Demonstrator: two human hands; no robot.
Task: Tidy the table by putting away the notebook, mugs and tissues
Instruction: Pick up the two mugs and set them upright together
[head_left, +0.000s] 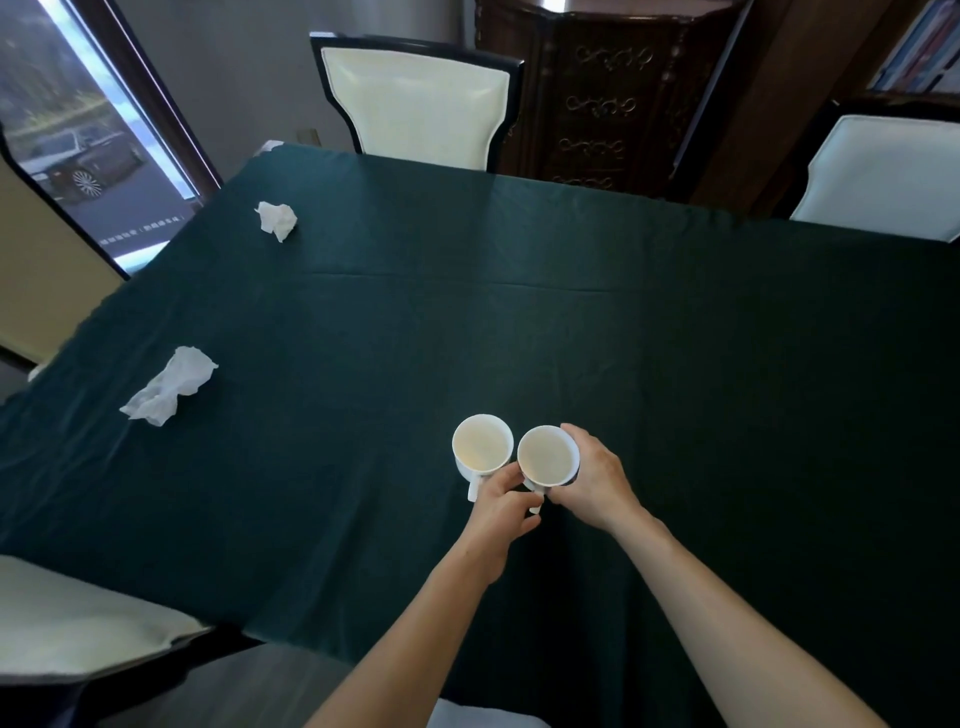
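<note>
Two white mugs stand side by side on the dark green tablecloth (571, 332), both empty inside. My left hand (501, 506) grips the handle of the left mug (482, 446). The right mug (548, 456) is held by my right hand (597, 480), fingers wrapped around its right side and thumb near its handle. The mugs touch or nearly touch. A crumpled white tissue (169, 387) lies at the left edge of the table. Another crumpled tissue (277, 220) sits near the far left corner. No notebook is in view.
A cream-backed chair (415, 101) stands at the far side, another chair (883, 176) at the far right, and a third chair seat (67, 623) at the near left. A dark carved cabinet (602, 93) is behind the table.
</note>
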